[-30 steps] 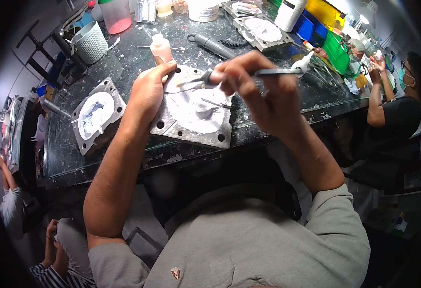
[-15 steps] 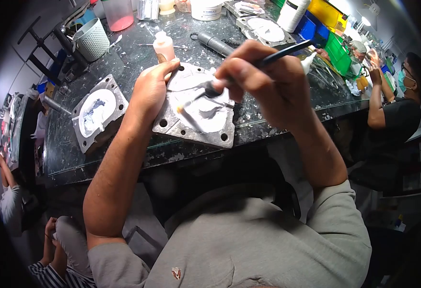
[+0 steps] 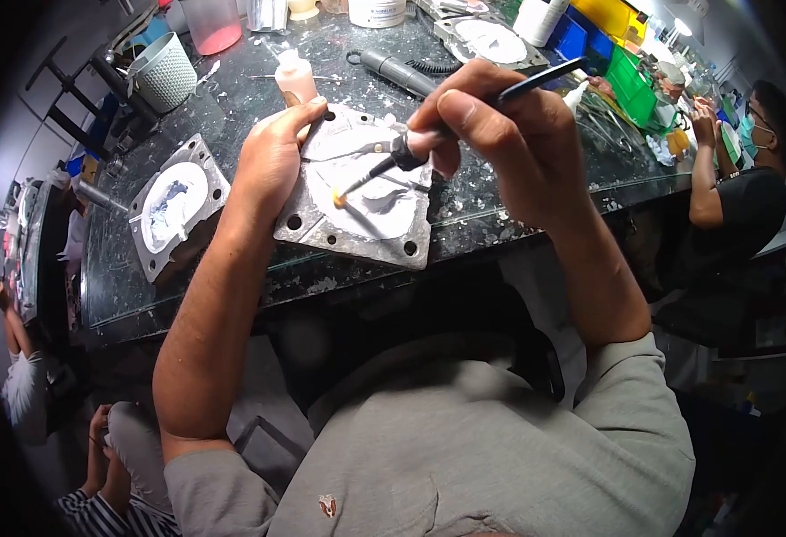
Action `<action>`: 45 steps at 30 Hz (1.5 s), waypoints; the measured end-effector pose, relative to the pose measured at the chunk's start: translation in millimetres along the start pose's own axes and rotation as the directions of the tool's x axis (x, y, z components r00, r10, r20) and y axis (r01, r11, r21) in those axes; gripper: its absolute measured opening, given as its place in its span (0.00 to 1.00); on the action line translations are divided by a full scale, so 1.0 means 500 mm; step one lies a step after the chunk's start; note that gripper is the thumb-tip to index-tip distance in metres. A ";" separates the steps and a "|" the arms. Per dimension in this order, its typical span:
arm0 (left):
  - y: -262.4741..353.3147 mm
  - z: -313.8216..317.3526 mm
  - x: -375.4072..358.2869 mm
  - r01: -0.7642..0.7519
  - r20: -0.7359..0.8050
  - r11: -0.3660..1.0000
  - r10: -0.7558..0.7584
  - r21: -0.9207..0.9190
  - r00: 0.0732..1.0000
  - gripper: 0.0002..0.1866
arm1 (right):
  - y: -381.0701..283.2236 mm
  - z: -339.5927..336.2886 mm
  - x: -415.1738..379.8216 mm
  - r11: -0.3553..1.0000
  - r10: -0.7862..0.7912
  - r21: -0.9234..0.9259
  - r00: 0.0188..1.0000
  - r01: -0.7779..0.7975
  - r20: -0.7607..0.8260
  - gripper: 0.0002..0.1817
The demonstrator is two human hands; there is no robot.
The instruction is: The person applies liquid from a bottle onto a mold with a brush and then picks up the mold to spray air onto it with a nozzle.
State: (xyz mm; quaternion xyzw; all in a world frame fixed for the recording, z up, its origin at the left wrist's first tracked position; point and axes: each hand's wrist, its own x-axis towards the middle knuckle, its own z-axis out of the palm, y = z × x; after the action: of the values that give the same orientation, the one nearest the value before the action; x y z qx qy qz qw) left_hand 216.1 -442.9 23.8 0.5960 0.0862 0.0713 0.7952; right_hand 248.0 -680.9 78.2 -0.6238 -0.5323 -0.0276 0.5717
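A square metal mold plate (image 3: 357,248) filled with white material leans near the bench's front edge. My left hand (image 3: 272,152) grips its left side, with the thumb at the top corner. In my right hand (image 3: 509,134) is a dark-handled brush (image 3: 402,154), held over the plate. Its yellowish tip is at the left part of the white filling; whether it touches cannot be told. A second metal plate (image 3: 216,211), with a white hollowed filling, rests to the left. Behind my left hand stands a small bottle of pink liquid (image 3: 295,79).
On the dark bench (image 3: 232,309) are a grey basket (image 3: 166,75), a pink-tinted jug (image 3: 211,25), a dark cylindrical tool (image 3: 397,73), another plate (image 3: 491,43) and a green bin (image 3: 627,96). A masked co-worker (image 3: 751,197) sits at the right; other people are at the left.
The plate in my left hand has shifted slightly left and up. The brush tip stays over the filling, and the shaft and my right hand's fingers have changed angle a little.
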 end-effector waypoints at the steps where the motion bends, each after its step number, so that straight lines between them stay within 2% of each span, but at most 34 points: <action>1: 0.004 0.003 -0.005 -0.013 -0.014 0.999 0.013 0.034 1.000 0.15 | 0.001 -0.001 -0.001 1.000 -0.020 0.005 1.000 0.020 -0.018 0.15; 6: 0.004 0.004 -0.003 -0.041 0.007 0.995 0.041 0.094 0.999 0.16 | 0.005 -0.007 -0.006 1.000 0.011 0.026 1.000 -0.011 -0.006 0.16; 8: 0.002 -0.001 0.001 -0.028 0.011 0.996 0.027 0.086 1.000 0.17 | 0.019 -0.003 -0.001 0.991 -0.096 -0.099 0.995 0.092 -0.032 0.15; 10: 0.000 0.001 0.003 -0.014 0.020 0.997 0.013 0.075 1.000 0.17 | 0.014 -0.003 0.003 0.990 -0.109 -0.093 0.992 0.103 -0.060 0.14; 12: 0.002 0.002 -0.001 -0.026 0.001 0.996 0.026 0.084 1.000 0.17 | 0.001 -0.018 0.008 0.984 -0.014 -0.176 0.999 0.022 0.042 0.10; 13: 0.003 0.003 -0.003 -0.027 -0.002 0.996 0.027 0.084 1.000 0.17 | 0.000 -0.024 0.018 0.947 -0.109 -0.294 0.990 0.130 0.085 0.10; 14: 0.004 0.004 -0.004 -0.034 -0.004 0.995 0.034 0.097 0.999 0.17 | -0.008 -0.026 0.028 0.948 -0.109 -0.292 0.990 0.130 0.087 0.10; 16: 0.005 0.005 -0.005 -0.041 -0.005 0.993 0.041 0.109 0.999 0.17 | -0.019 -0.020 0.048 0.843 -0.244 -0.450 0.955 0.295 0.169 0.10; 17: 0.006 0.003 -0.005 -0.040 0.001 0.992 0.040 0.122 0.999 0.17 | -0.010 -0.002 0.055 0.898 -0.272 -0.326 0.955 0.297 0.120 0.11; 18: 0.008 0.002 -0.004 -0.040 0.007 0.990 0.040 0.134 0.999 0.17 | -0.017 -0.007 0.063 0.897 -0.271 -0.327 0.955 0.296 0.121 0.11; 20: 0.010 0.009 -0.010 -0.054 -0.009 0.985 0.056 0.162 0.998 0.17 | -0.039 -0.021 0.088 0.779 -0.179 -0.543 0.941 0.314 0.287 0.10; 21: 0.012 0.013 -0.014 -0.066 -0.024 0.979 0.072 0.191 0.997 0.18 | -0.033 -0.024 0.101 0.741 -0.259 -0.544 0.914 0.395 0.312 0.10; 22: 0.016 0.018 -0.019 -0.068 -0.026 0.980 0.074 0.188 0.997 0.18 | -0.037 -0.022 0.104 0.740 -0.259 -0.543 0.913 0.398 0.315 0.10; 24: 0.021 0.025 -0.027 -0.107 -0.039 0.955 0.123 0.278 0.992 0.18 | -0.044 -0.019 0.106 0.917 -0.050 -0.358 0.943 0.174 0.329 0.11; 25: 0.013 0.019 -0.019 -0.109 -0.025 0.966 0.118 0.234 0.993 0.18 | -0.039 -0.025 0.104 0.917 -0.062 -0.355 0.946 0.179 0.317 0.10; 26: 0.012 0.020 -0.019 -0.108 -0.025 0.968 0.117 0.228 0.993 0.18 | -0.063 -0.024 0.103 0.917 -0.057 -0.357 0.945 0.178 0.322 0.10; 28: 0.012 0.026 -0.021 -0.145 -0.028 0.966 0.154 0.215 0.988 0.17 | -0.132 -0.017 0.100 0.818 0.033 -0.562 0.967 0.120 0.254 0.13; 29: 0.013 0.027 -0.021 -0.127 -0.021 0.977 0.132 0.171 0.991 0.16 | -0.087 -0.021 0.084 0.903 -0.172 -0.373 0.975 0.212 0.139 0.16; 32: 0.007 0.021 -0.014 -0.113 0.011 0.981 0.112 0.158 0.994 0.15 | -0.037 -0.054 0.037 0.940 -0.066 -0.315 0.977 0.130 0.203 0.11; 34: 0.005 0.018 -0.014 -0.139 0.017 0.975 0.138 0.175 0.990 0.15 | -0.038 -0.057 0.001 0.959 -0.067 -0.258 0.980 0.115 0.188 0.12; 37: 0.001 0.010 -0.007 -0.105 0.102 0.992 0.098 0.067 0.990 0.15 | -0.048 -0.071 -0.046 0.970 0.023 -0.243 0.997 -0.006 0.067 0.12; 41: 0.006 0.006 -0.005 -0.184 0.173 0.976 0.162 0.119 0.971 0.14 | -0.050 -0.090 -0.085 0.975 0.094 -0.206 0.994 -0.082 0.049 0.13; 42: 0.008 0.006 -0.007 -0.184 0.180 0.975 0.160 0.126 0.971 0.14 | -0.049 -0.092 -0.090 0.975 0.092 -0.205 0.995 -0.082 0.039 0.13; 44: 0.013 0.008 -0.010 -0.168 0.211 0.981 0.144 0.098 0.967 0.13 | -0.043 -0.086 -0.094 0.991 -0.048 -0.126 0.998 0.044 -0.032 0.13; 45: 0.010 0.013 -0.011 -0.220 0.199 0.970 0.197 0.100 0.960 0.14 | -0.041 -0.082 -0.094 0.991 -0.051 -0.125 0.998 0.046 -0.042 0.13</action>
State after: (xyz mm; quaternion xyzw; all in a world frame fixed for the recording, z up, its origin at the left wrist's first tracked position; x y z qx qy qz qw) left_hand 212.3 -449.1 30.6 0.6530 -0.0482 0.0932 0.7501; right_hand 236.8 -745.7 75.9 -0.6442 -0.5314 -0.0887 0.5430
